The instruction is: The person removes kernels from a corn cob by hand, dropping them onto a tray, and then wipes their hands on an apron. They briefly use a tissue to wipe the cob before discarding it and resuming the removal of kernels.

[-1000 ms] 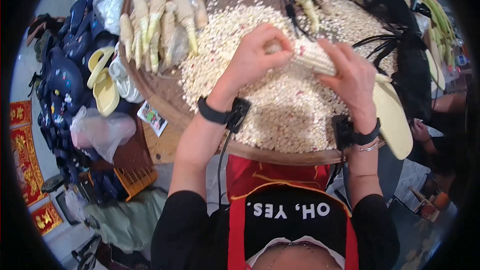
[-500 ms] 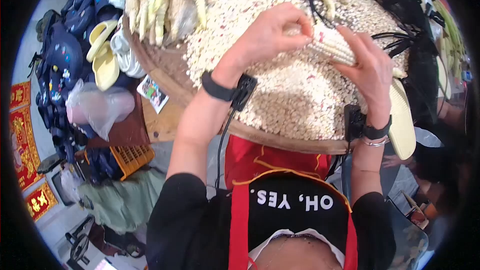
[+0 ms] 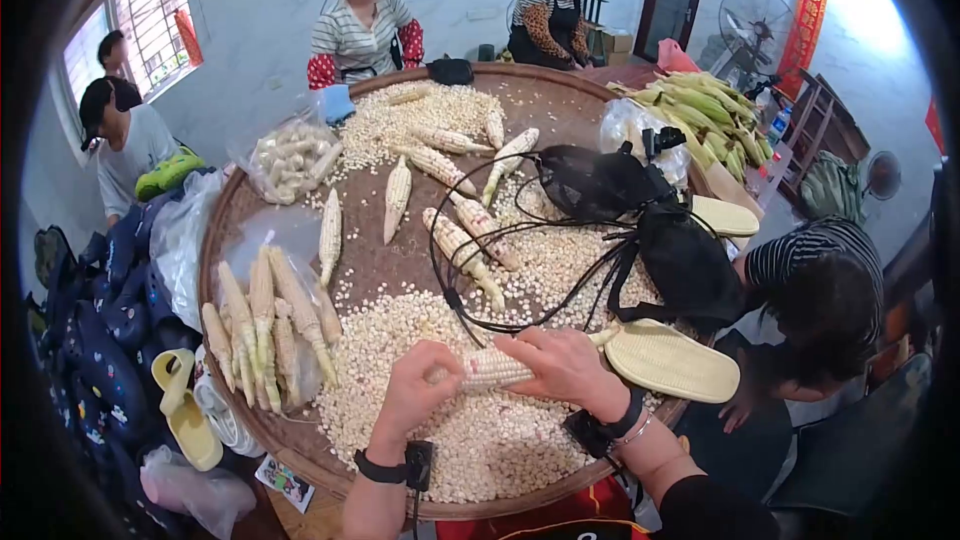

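Observation:
A partly shelled corn cob (image 3: 490,368) with pale kernels and a few reddish ones lies almost level between my hands. My right hand (image 3: 562,365) wraps around its right end. At the other end is my left hand (image 3: 418,380), its fingers curled and thumb pressed in against the cob; any kernels inside are hidden. Below and around both hands spreads a thick heap of loose corn kernels (image 3: 480,450). These rest in a wide round tray (image 3: 365,240) with a raised rim.
Stripped cobs (image 3: 262,310) lie at the left and several kernel-covered cobs (image 3: 397,200) farther back. Black cables (image 3: 455,310) loop beside a black bag (image 3: 690,265). A pale slipper sole (image 3: 672,360) overlaps the right rim. Unhusked corn (image 3: 700,105) is piled beyond. Other people are around the tray.
My view has tilted up, bringing the far side of the tray and other people into sight. Both hands stay at the same cob, with the left fingers still curled at its end.

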A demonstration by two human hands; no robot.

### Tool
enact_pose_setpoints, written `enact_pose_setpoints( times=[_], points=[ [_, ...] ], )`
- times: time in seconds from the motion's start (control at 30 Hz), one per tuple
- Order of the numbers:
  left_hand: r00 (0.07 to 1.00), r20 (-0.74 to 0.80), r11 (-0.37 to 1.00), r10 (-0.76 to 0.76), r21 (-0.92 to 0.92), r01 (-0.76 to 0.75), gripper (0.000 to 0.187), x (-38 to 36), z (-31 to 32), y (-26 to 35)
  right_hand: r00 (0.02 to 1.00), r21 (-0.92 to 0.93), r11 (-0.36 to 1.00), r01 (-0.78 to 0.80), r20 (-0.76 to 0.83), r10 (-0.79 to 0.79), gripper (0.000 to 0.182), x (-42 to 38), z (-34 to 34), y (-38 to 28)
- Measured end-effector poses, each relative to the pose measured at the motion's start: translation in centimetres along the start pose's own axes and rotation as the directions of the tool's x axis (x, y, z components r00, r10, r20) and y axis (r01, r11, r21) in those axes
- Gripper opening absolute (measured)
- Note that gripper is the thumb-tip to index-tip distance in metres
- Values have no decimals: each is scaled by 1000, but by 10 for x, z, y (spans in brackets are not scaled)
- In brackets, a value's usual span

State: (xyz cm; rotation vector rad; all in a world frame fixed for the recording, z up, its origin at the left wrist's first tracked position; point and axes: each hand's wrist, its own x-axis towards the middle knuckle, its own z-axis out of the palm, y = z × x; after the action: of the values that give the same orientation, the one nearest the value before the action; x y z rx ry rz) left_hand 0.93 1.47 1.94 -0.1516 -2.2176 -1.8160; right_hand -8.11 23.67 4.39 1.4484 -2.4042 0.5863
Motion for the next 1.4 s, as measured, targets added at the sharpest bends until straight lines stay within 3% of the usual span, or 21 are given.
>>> enact_pose_setpoints(
  times=[0.13, 0.2, 0.47, 0.53, 0.67, 0.77, 0.83, 0.87, 0.93, 1.07, 1.27, 1.4],
  points=[
    [995, 88, 998, 41, 35, -45, 11, 2, -3, -5, 1000, 8, 1000, 15, 15, -15, 61, 2, -5, 1],
    [997, 63, 995, 44, 89, -50, 10, 2, -3, -4, 1000, 17, 999, 29, 4, -30, 60, 2, -6, 2],
    [989, 150, 1000, 3, 27, -7, 10, 2, 3, 5, 999, 15, 1000, 14, 31, -14, 56, 1, -11, 5],
    [998, 54, 992, -9, 128, 2, 12, 0, 5, 14, 999, -26, 999, -34, 30, 35, 56, 1, -12, 2],
    [996, 85, 996, -12, 92, 4, 12, -1, 7, -5, 997, -38, 996, -76, 3, 76, 57, -2, -2, 2],
    [993, 79, 992, -93, 92, 85, 11, -2, 13, -2, 998, -52, 996, -70, -10, 69, 57, -6, 5, 5],
    [983, -56, 966, -173, 184, 180, 11, -1, 17, 10, 998, -26, 998, -49, -27, 48, 56, -4, 5, 4],
    [985, -36, 969, -171, 175, 175, 11, 0, 18, 4, 998, -38, 997, -67, -25, 66, 56, -4, 5, 3],
    [986, -139, 985, -91, 133, 110, 10, -4, 17, -11, 998, -34, 998, -59, -30, 58, 56, -3, 7, 2],
    [994, -69, 996, -87, -25, 86, 10, -3, 9, -3, 999, -21, 999, -41, -29, 40, 57, -2, 4, 1],
    [995, 68, 997, -71, 9, 71, 11, 0, 0, 4, 1000, 38, 999, -4, -6, 5, 60, -2, -3, 7],
    [995, 42, 995, -85, 59, 83, 11, 1, 1, -2, 999, 31, 999, -44, 8, 44, 58, -1, -6, 4]
  ],
)
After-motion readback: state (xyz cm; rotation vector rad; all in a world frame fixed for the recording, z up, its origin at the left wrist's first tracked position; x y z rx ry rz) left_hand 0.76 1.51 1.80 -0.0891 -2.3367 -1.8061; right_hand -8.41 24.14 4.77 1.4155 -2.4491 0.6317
